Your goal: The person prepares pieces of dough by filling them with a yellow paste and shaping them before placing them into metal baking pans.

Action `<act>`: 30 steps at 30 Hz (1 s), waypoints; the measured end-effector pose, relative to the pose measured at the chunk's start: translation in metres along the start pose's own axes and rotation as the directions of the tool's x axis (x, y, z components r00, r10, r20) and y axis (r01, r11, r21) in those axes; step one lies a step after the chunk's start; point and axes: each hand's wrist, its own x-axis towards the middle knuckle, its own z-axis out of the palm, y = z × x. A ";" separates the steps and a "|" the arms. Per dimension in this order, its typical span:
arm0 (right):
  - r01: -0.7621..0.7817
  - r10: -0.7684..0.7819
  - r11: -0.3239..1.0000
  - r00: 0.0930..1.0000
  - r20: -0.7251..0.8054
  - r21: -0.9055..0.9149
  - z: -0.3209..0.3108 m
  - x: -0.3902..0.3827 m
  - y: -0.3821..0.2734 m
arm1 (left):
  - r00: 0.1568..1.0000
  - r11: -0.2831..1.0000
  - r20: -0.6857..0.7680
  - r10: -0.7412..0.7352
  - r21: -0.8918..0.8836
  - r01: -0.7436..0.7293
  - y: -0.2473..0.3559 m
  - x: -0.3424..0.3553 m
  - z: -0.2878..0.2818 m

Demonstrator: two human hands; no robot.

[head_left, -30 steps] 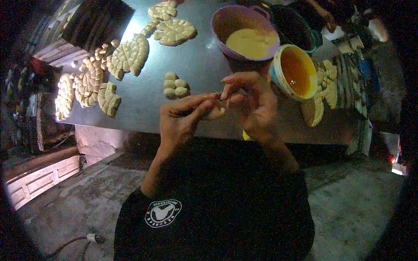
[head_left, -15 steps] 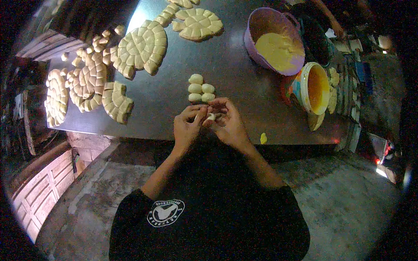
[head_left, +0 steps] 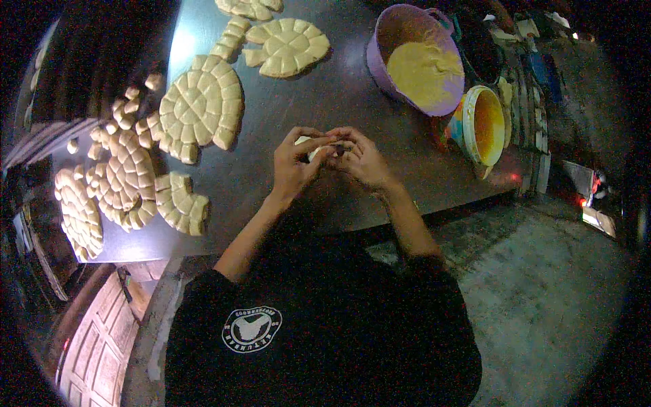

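Note:
My left hand (head_left: 296, 163) and my right hand (head_left: 363, 160) meet above the table (head_left: 291, 102), fingers curled and fingertips together. Between them they pinch a small pale piece of dough (head_left: 314, 154), mostly covered by the fingers. Another bit of pale dough (head_left: 303, 140) shows between the fingers of the left hand; whether it is held or lies behind them I cannot tell. A small dark spot shows at the right fingertips, too dim to make out. To the left lies a large round of dough (head_left: 201, 102) scored into pieces.
More cut dough rounds (head_left: 127, 178) and loose dough chunks (head_left: 124, 112) cover the table's left side; another scored round (head_left: 287, 47) lies at the far side. A purple tub (head_left: 380, 57) with a pale yellow mass and a tipped bucket (head_left: 472, 129), yellowish inside, stand at the right.
The view has turned, so the table appears tilted. The group of dough balls seen beyond my hands is now mostly hidden by them. My hands stay together, slightly farther up the picture.

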 end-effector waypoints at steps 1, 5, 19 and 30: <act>0.037 -0.037 0.997 0.999 -0.003 0.067 0.001 0.000 -0.004 | 0.997 0.997 0.034 0.070 -0.037 -0.069 0.008 0.008 -0.010; 0.227 -0.227 0.974 0.974 -0.009 -0.005 0.026 -0.014 -0.051 | 0.996 0.786 0.085 0.000 -0.616 0.053 0.039 0.013 -0.027; 0.753 -0.757 0.630 0.650 0.066 -0.192 0.045 -0.069 -0.109 | 0.925 0.821 -0.208 -0.319 -0.548 0.160 0.156 -0.017 -0.025; 0.855 -0.927 0.204 0.325 0.186 -0.477 0.004 -0.130 -0.129 | 0.796 0.863 -0.464 0.388 -0.120 -0.491 0.191 -0.039 0.036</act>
